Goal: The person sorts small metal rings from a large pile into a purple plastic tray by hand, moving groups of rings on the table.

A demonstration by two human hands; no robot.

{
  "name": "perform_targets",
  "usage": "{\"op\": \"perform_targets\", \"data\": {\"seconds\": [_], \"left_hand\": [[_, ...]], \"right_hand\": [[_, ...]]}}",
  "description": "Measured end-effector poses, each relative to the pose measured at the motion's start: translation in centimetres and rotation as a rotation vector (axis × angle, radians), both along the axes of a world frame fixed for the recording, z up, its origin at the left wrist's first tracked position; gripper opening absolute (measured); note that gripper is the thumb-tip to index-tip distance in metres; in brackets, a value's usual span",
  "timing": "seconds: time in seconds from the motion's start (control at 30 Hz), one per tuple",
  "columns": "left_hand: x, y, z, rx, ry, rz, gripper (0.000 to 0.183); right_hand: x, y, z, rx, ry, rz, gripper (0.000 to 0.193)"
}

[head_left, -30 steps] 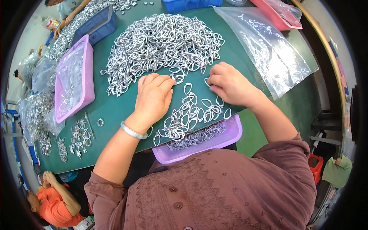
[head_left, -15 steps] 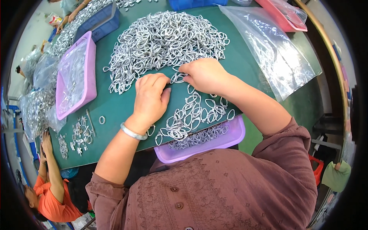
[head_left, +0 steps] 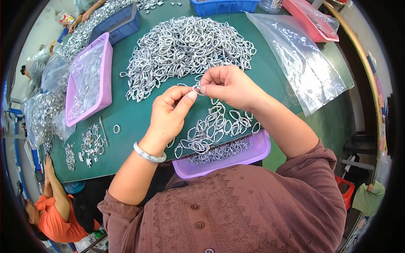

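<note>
Between my two hands, a small silvery metal loop (head_left: 196, 90) is pinched in front of the large pile. My left hand (head_left: 168, 113), with a pale bangle on its wrist, grips the loop's near-left side between thumb and forefinger. From the right, my right hand (head_left: 230, 89) pinches the same loop, its fingers curled and partly hiding it. Just beyond them spreads a big heap of silvery pointed-oval loops (head_left: 190, 46) on the green tabletop (head_left: 126, 152). A smaller scatter of such loops (head_left: 211, 126) lies nearer me, below my right hand.
A purple basket (head_left: 265, 147) with loops sits at the near table edge. Another purple basket (head_left: 106, 80) holds clear plastic at left. Small metal parts (head_left: 92, 145) lie near a thin rod (head_left: 103, 133). A clear bag (head_left: 303, 63) lies at right. A co-worker in orange (head_left: 59, 219) sits at left.
My hands have come together, and the loop is now held up between both sets of fingertips. Before, my right hand was down at loops by the heap's near edge. My left thumb has turned inward.
</note>
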State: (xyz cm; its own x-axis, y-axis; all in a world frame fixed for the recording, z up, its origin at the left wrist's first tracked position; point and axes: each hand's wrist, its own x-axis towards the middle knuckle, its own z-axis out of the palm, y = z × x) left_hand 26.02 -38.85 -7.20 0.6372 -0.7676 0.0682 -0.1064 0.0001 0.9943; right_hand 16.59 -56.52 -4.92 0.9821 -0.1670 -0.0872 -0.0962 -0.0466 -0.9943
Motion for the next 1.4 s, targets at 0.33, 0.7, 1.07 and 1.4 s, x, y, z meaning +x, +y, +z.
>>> {"op": "perform_targets", "data": {"seconds": [0.33,0.7,1.07,1.4], "left_hand": [[-0.7,1.0,1.9,-0.113,0.163,-0.012,0.014],[-0.7,1.0,1.8,-0.089,0.205,-0.015,0.014],[-0.6,1.0,1.3,-0.051,-0.073,0.036,0.011],[-0.7,0.8,1.1,-0.101,0.240,0.001,0.015]], "right_hand": [[-0.9,1.8,1.0,0.276,-0.001,-0.074,0.008],[-0.7,2.0,0.5,0.355,0.031,-0.079,0.009],[-0.7,1.8,0.2,0.356,0.039,-0.068,0.007],[-1.0,1.7,0.0,0.368,0.008,-0.017,0.010]]}}
